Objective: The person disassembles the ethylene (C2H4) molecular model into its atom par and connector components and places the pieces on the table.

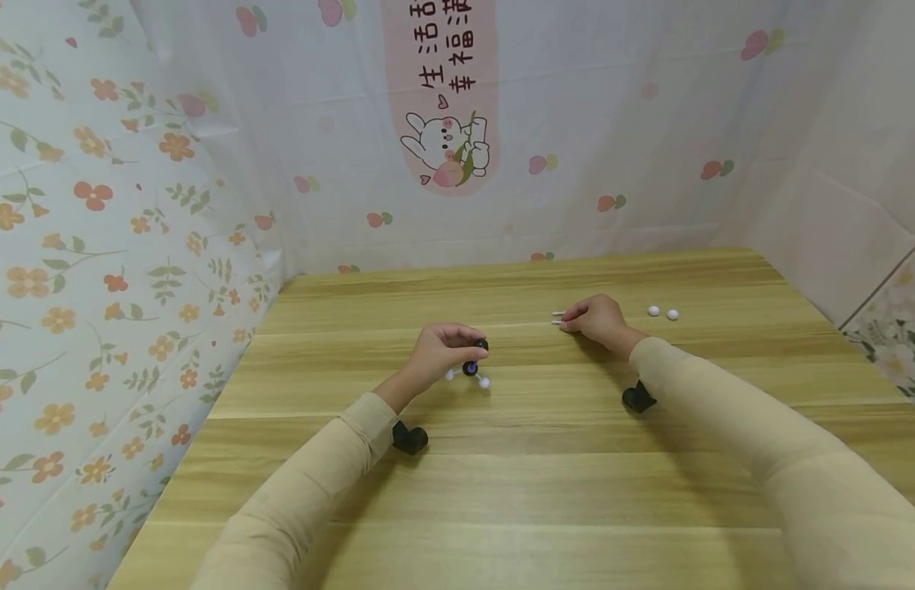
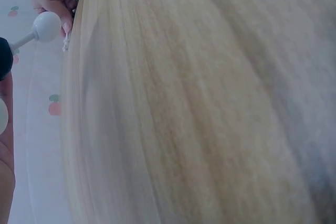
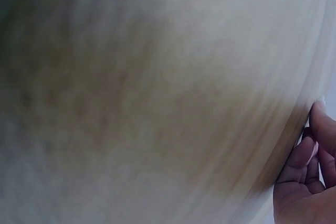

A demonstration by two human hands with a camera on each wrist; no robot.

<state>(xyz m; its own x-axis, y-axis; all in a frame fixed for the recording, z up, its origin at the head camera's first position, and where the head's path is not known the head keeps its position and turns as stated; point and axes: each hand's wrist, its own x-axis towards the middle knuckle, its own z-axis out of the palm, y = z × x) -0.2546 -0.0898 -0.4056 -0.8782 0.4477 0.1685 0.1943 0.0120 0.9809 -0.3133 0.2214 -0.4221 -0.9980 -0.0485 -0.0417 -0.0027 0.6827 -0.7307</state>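
My left hand grips a ball-and-stick molecular model just above the table. Two black balls and small white balls show on it; the fingers cover part of it. In the left wrist view a white ball sticks out from a black ball on a short pale stick. Farther right, my right hand is down at the tabletop, its thumb and fingertips pinching a small white connector stick. Another white stick lies right beside those fingertips. In the right wrist view the fingertips meet near the view's edge.
Two loose white balls lie on the wood-grain table, to the right of my right hand. Black wrist-camera mounts hang under both forearms. Patterned cloth hangs along the table's back, with more at the sides.
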